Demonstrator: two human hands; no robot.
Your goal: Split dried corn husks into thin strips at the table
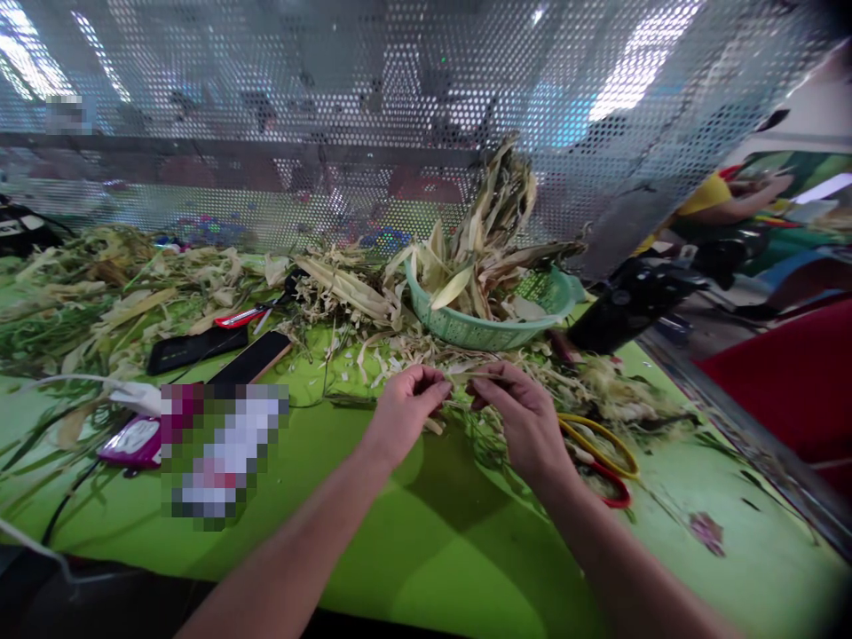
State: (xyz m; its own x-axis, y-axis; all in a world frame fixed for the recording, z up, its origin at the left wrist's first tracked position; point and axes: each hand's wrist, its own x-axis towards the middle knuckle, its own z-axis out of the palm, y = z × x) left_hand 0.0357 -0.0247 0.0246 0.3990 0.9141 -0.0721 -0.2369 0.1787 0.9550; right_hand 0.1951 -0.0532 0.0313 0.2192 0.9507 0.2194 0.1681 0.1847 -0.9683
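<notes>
**A:** What are the hands doing?

**B:** The left hand (406, 404) and the right hand (523, 413) are both pinched tight on one thin dry strip (466, 377), fingers curled in.

**A:** Where is the strip?

**B:** It is stretched between the two hands, low over the green table (426, 550) near its middle, with loose husk scraps under it.

**A:** And around them?

**B:** Just beyond is a teal basket (493, 333) heaped with husks. Scissors (603, 453) with yellow and red handles lie just right of the right hand. To the left are two dark phones (253, 355), and a husk pile (133, 284) lies further left. A perforated screen (333, 106) stands along the far edge. At the far right is another person's yellow sleeve (709, 195).
</notes>
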